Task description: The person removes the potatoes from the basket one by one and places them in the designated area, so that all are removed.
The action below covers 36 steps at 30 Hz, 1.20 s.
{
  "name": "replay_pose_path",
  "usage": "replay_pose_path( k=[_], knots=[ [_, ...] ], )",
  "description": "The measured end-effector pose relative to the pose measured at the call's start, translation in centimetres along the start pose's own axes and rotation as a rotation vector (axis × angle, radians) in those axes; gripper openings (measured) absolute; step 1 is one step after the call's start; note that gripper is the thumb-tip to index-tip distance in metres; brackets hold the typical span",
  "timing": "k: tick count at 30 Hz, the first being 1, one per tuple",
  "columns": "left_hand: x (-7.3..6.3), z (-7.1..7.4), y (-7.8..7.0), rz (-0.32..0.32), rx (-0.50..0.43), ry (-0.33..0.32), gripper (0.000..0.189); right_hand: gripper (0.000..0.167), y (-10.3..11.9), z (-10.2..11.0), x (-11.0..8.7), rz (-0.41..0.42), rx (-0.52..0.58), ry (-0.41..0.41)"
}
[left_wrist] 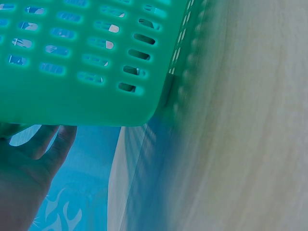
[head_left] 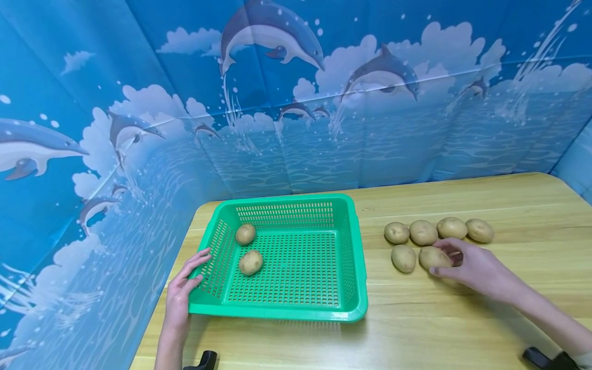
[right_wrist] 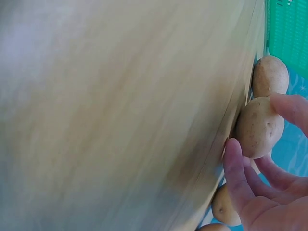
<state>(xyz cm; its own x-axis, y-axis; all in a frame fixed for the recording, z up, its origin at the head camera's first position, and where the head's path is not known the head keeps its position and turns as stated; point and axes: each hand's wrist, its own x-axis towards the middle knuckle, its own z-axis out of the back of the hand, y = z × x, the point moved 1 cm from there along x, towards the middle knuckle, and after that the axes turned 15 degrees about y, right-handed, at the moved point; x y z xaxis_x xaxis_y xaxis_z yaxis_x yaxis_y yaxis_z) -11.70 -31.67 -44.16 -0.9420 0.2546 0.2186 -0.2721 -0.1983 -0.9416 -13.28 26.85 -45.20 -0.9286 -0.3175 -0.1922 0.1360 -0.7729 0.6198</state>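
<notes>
My left hand (head_left: 181, 288) grips the left rim of a green plastic basket (head_left: 277, 311), its fingers hooked over the edge. In the left wrist view those fingers (left_wrist: 60, 144) meet the rim from the outside. Two potatoes, one farther back (head_left: 245, 234) and one nearer (head_left: 251, 262), lie inside toward the left wall. Over on the right, my right hand (head_left: 478, 267) holds a potato (head_left: 433, 258) between thumb and fingers, low at the tabletop. The right wrist view shows the thumb and fingertips around this potato (right_wrist: 260, 127). Another potato (head_left: 404, 258) sits just left of it.
Several potatoes form a row behind the right hand, from a left one (head_left: 396, 233) to a right one (head_left: 480, 230). All rest on a wooden table (head_left: 416, 329). A blue dolphin-print curtain (head_left: 324, 144) borders the table's back and left. Dark wrist gear (head_left: 207, 359) shows at the bottom.
</notes>
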Motion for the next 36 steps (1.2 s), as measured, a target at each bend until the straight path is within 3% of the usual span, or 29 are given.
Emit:
replay_pose_path(
  k=[16,21,27,31,36],
  knots=[
    [-0.2,-0.1,-0.3,-0.026,-0.011,-0.018,0.036,0.068,-0.2,0.3,-0.7,-0.005,0.028,-0.023],
    [-0.3,0.0,-0.3,-0.017,-0.003,-0.014,0.036,0.053,0.4,0.7,-1.6,0.034,0.015,-0.121],
    [-0.1,0.0,-0.3,0.009,-0.008,-0.009,0.038,0.041,2.5,1.1,-1.6,0.182,0.005,-0.251],
    [-0.1,-0.1,-0.3,-0.002,-0.011,-0.008,0.037,0.037,4.4,1.1,-1.4,0.258,0.003,-0.22],
    [0.0,-0.3,-0.4,-0.02,-0.017,-0.022,0.036,0.036,7.0,1.2,-1.1,0.264,-0.021,-0.105]
  ],
)
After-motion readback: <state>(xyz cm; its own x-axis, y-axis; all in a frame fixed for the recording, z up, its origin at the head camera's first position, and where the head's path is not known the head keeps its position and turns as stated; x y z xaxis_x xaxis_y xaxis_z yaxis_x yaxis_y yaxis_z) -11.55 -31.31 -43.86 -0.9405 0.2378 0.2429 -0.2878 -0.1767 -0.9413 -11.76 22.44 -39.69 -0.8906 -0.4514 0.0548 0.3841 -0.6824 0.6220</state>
